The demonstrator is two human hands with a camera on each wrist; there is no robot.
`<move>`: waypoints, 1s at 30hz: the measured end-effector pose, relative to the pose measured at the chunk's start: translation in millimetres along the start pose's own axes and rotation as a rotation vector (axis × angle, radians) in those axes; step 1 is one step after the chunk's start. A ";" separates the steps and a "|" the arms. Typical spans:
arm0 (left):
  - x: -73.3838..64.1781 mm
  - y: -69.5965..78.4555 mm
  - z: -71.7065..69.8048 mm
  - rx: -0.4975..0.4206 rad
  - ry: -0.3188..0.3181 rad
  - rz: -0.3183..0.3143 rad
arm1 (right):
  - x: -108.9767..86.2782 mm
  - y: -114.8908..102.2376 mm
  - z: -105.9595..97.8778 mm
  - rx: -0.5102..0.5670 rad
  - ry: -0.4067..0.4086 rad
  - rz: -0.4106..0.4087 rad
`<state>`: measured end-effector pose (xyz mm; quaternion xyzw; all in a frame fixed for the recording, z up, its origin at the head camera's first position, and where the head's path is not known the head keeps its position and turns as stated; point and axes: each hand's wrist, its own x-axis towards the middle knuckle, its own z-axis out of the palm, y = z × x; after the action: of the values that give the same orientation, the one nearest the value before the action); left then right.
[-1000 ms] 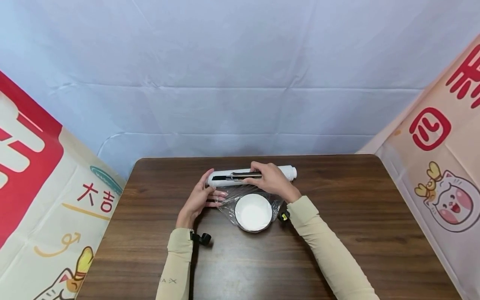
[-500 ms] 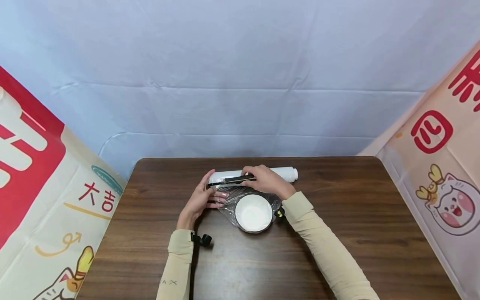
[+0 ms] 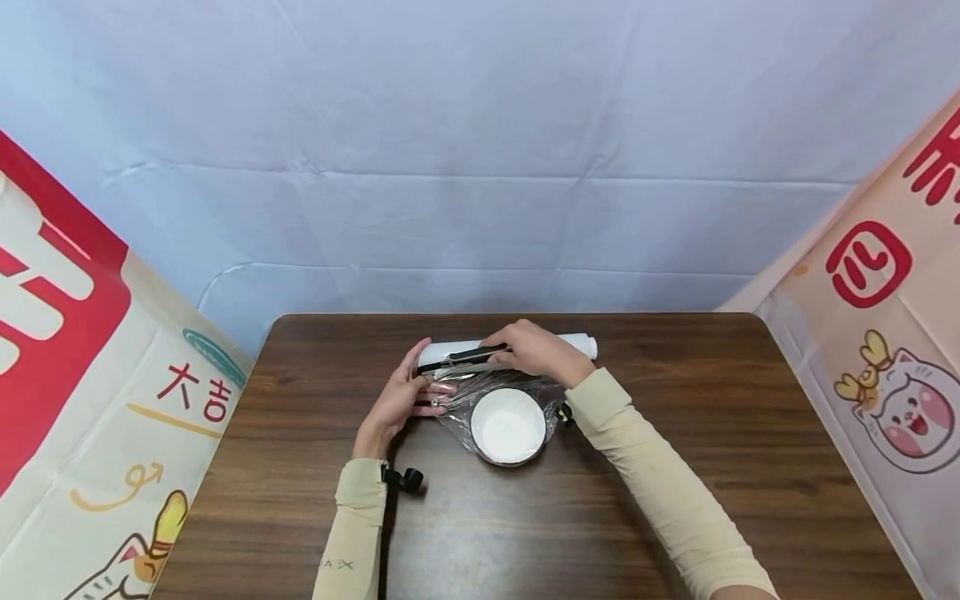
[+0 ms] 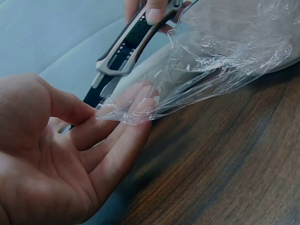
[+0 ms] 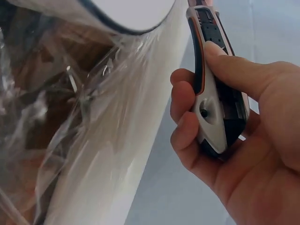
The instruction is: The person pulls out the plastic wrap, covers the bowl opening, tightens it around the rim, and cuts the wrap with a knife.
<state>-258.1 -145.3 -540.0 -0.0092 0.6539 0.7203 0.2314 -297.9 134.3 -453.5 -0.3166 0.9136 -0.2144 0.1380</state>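
My right hand [image 3: 536,350] grips a utility knife [image 5: 213,89], its thumb lying along the slider. The knife's dark blade [image 4: 93,93] is out and reaches the left hand's thumb and index finger. With that thumb and finger my left hand [image 3: 397,404] pinches the edge of clear plastic wrap [image 4: 211,61]; its other fingers lie behind the film. This film runs from a white roll [image 3: 579,343] at the back and spreads, crumpled, around a white dish with a dark rim [image 3: 508,426]. The middle of the roll is hidden behind the right hand and knife.
Everything lies on a dark wooden table [image 3: 712,467]. A pale cloth backdrop [image 3: 480,183] hangs behind its far edge, with printed banners at both sides. Each wrist wears a small camera [image 3: 408,480].
My right hand has brought the knife from over the roll down to its near side, the blade now tilted beside the left fingers. The left hand, roll and dish have stayed nearly in place.
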 end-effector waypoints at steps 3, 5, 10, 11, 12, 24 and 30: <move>-0.4 0.7 0.6 -0.008 -0.003 0.000 | 6.3 -3.5 3.5 -0.034 -0.008 -0.026; -0.6 1.1 1.1 -0.017 -0.004 -0.001 | 9.6 -6.4 5.3 -0.038 -0.015 -0.043; 0.1 1.0 1.2 -0.013 -0.005 0.012 | 8.8 -5.6 -0.1 -0.042 -0.026 -0.047; 0.0 0.7 0.8 -0.012 0.000 0.012 | 7.3 -4.3 -3.1 -0.040 -0.030 -0.035; -0.1 0.3 0.4 -0.009 0.005 0.010 | 5.4 -2.9 -6.4 -0.038 -0.037 -0.018; -0.3 -3.3 2.2 -0.016 0.017 -0.003 | 6.5 -5.4 -5.3 -0.071 -0.078 -0.030; -0.2 -1.2 2.3 -0.016 0.021 -0.003 | -0.4 4.5 -11.5 -0.071 -0.055 0.001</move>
<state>-256.8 -143.2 -540.8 -0.0195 0.6505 0.7249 0.2257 -304.3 141.2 -445.6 -0.3265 0.9167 -0.1731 0.1520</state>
